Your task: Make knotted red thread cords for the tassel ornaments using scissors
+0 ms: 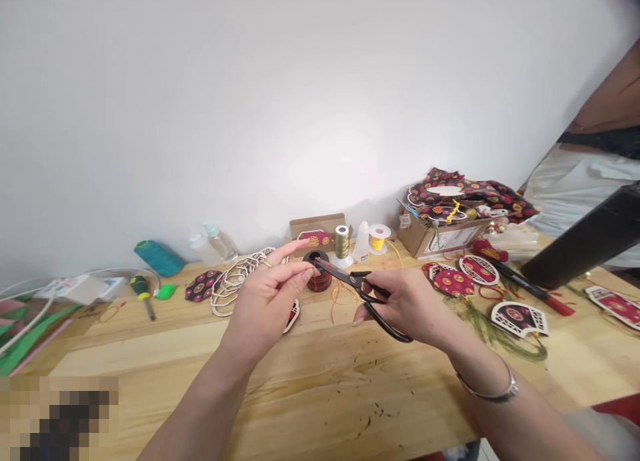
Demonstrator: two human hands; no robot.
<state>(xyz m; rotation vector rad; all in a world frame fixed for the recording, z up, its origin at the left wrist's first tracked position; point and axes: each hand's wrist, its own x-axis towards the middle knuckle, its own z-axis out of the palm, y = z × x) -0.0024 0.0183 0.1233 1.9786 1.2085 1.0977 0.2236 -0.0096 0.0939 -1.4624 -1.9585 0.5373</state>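
My right hand grips a pair of scissors by their black handles, and the blades point left. The thumb and index finger of my left hand are pinched together right beside the blade tips. Whatever lies between those fingertips is too small to make out. Just behind the blades stands a dark red-and-black spool of cord, partly covered by my fingers and the scissors. A patterned piece with a pale edge shows from behind my left hand.
Thread spools, a white bottle and a full cardboard box line the wall. Patterned tasselled ornaments lie at right near a black cylinder. Pale cut-out frames and a screwdriver are left. Another person stands at far right.
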